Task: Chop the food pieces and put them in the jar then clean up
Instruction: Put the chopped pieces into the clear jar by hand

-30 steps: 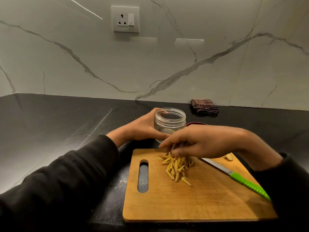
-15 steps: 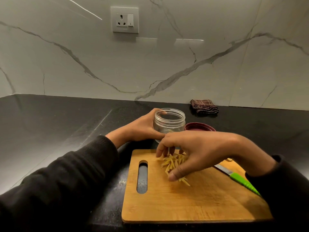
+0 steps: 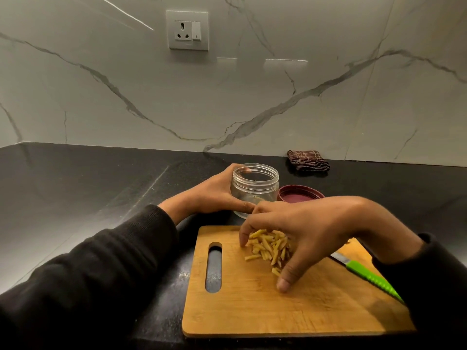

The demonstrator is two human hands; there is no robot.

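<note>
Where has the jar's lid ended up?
The dark red lid lies on the black counter just right of the jar, behind the cutting board.

Left hand [image 3: 214,195] gripped clear open jar [image 3: 255,189] on black counter [image 3: 101,188], just beyond wooden cutting board [image 3: 278,306]. Right hand [image 3: 310,231] cupped over pile of chopped food strips [image 3: 269,246] on board, fingertips and thumb touching the wood. Green-handled knife [image 3: 366,276] lay on board's right side. Maroon lid [image 3: 300,197] right of jar; folded cloth [image 3: 308,160] by far wall.
</note>
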